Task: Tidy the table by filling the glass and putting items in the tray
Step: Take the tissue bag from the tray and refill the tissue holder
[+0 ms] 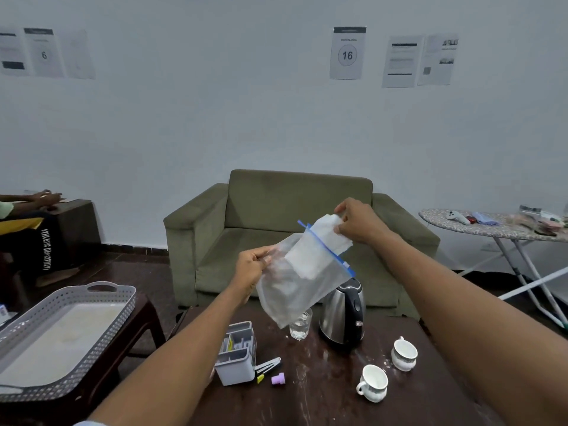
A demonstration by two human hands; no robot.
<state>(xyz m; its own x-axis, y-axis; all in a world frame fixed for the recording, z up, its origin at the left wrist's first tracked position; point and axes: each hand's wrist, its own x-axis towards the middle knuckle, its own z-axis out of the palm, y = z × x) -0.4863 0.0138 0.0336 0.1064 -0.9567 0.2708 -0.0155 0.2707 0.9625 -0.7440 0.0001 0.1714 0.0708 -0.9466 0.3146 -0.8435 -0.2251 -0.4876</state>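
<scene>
Progress: judging by how things lie, the tidying is far from finished; the tray [92, 302] holds nothing that shows, and every loose item sits outside it.
Cups: two white cups [372, 383] [404, 354] stand on the dark surface [322, 404] below and nearer than the right hand, apart from each other.
Organiser: a grey divided box [236, 355] stands below the left hand, with a purple piece [278, 378] and some pens [269, 365] lying just beside it.
Glass: the glass [301, 325] stands almost straight under the raised bag, just beside the kettle [344, 315]; it seems to hold some water, though the level is hard to read.
Left: cups, box and small pieces have yet to go into the tray, which rests on a separate low stand well off to the left of the left hand.
Left hand: the left hand [253, 267] is raised above the surface, forearm reaching forward, fingers closed on the side of a clear zip bag [302, 281].
Right hand: the right hand [358, 221] is higher and further out, pinching a folded white tissue [319, 241] that is halfway through the bag's blue-edged mouth.
Step in hand: the tissue is partly in the bag; whether it is going in or coming out cannot be told.
Beyond: an olive armchair [295, 204] stands behind both hands.
</scene>
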